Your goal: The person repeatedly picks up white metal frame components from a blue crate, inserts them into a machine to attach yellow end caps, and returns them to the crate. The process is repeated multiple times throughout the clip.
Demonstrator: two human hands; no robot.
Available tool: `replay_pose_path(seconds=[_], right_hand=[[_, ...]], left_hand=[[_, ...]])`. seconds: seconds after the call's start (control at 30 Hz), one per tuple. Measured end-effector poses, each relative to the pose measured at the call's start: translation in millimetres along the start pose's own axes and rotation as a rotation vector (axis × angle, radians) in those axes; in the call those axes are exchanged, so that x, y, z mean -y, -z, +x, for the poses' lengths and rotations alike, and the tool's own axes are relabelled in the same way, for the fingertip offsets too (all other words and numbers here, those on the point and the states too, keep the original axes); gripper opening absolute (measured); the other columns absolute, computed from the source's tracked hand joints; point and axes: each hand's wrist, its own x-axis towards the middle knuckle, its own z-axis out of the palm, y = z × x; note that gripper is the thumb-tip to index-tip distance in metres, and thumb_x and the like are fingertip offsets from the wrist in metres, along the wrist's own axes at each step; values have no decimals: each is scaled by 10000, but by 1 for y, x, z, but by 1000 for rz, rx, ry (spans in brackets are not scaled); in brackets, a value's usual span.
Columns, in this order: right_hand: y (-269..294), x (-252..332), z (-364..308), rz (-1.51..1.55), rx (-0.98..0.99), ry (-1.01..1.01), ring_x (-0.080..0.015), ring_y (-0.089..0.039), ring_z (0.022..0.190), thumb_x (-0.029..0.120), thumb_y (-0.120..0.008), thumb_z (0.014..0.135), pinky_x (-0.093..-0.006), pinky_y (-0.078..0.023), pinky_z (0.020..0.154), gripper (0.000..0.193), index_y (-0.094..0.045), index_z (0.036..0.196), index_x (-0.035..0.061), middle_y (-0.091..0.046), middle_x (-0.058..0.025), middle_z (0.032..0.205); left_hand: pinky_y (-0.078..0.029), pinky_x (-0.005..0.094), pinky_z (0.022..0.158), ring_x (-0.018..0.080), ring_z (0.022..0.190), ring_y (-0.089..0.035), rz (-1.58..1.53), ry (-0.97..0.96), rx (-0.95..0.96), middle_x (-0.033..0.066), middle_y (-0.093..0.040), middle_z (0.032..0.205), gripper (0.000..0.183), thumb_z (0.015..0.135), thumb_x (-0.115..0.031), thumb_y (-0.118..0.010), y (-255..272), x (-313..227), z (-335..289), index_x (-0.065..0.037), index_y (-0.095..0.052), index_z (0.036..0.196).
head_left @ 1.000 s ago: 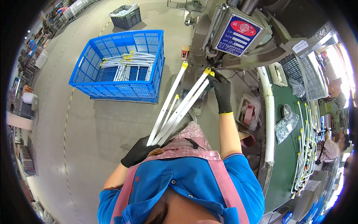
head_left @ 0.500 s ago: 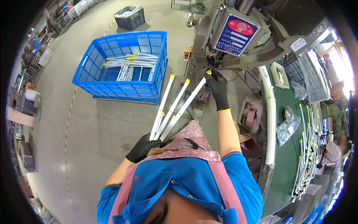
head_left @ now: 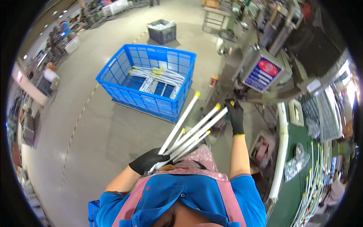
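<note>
My left hand point(head_left: 149, 160), in a black glove, is closed around the lower ends of several white tubes point(head_left: 181, 123) with yellow end pieces. The tubes fan out up and to the right, in front of my pink apron point(head_left: 198, 159). My right hand point(head_left: 236, 117), also gloved in black, pinches the far yellow end point(head_left: 232, 103) of the rightmost tube. That end lies just below the metal machine point(head_left: 280, 72) with a blue and red plate. To the left, more white tubes point(head_left: 168, 76) with yellow ends lie inside a blue plastic crate point(head_left: 141, 104).
On the right, a green-topped bench point(head_left: 293, 181) carries a row of white tubes point(head_left: 313, 181) and a clear plastic bag point(head_left: 297, 164). A bin with pink and red contents point(head_left: 262, 148) stands below the machine. A dark crate point(head_left: 162, 34) sits on the floor farther off.
The camera view has tilted and turned, so the crate and machine appear lower and farther right. The tubes in my left hand are spread wider, and their lower ends now show past the glove.
</note>
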Motion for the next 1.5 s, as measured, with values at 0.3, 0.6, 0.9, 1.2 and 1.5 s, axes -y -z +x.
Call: replay_pose_path(seconds=[0.3,0.6,0.9,1.2,1.5], right_hand=[[-6,-33,-12,-130,-17,-204,-114,-556,772,234,-596,893,-251,-451,684,257,-656,1017,18,-633,-18,852],[4,-30,-82,274,7,-379,-102,-564,773,307,-557,931,-239,-447,653,312,-621,1113,62,-620,1,929],[-12,-23,-110,201,119,-641,-100,-556,646,334,-533,931,-244,-441,573,314,-637,890,41,-612,-18,772],[-14,63,-140,340,574,-653,-178,-631,847,405,-448,968,-290,-501,798,478,-647,938,-29,-676,-108,974],[31,209,-150,502,915,-623,-269,-457,1222,511,-381,950,-370,-330,1057,668,-381,1362,-14,-473,-176,1338]], left_hand=[[-456,282,889,140,984,-572,134,-65,42,94,-623,1083,347,906,-123,-552,1,12,2,36,-528,1214],[-427,293,956,143,1081,-536,37,-172,158,106,-576,1212,378,933,-126,-511,26,43,18,34,-483,1274],[-465,283,853,147,947,-577,83,-138,74,100,-623,1058,384,847,-105,-626,9,9,36,38,-530,1190],[-443,300,875,165,1008,-539,18,-511,-79,115,-531,1261,613,832,-237,-621,-49,-72,26,0,-396,1350],[-165,429,1145,313,1435,-61,-587,-1030,210,88,-78,1558,857,875,-400,-551,-135,-96,79,-80,-51,1494]])
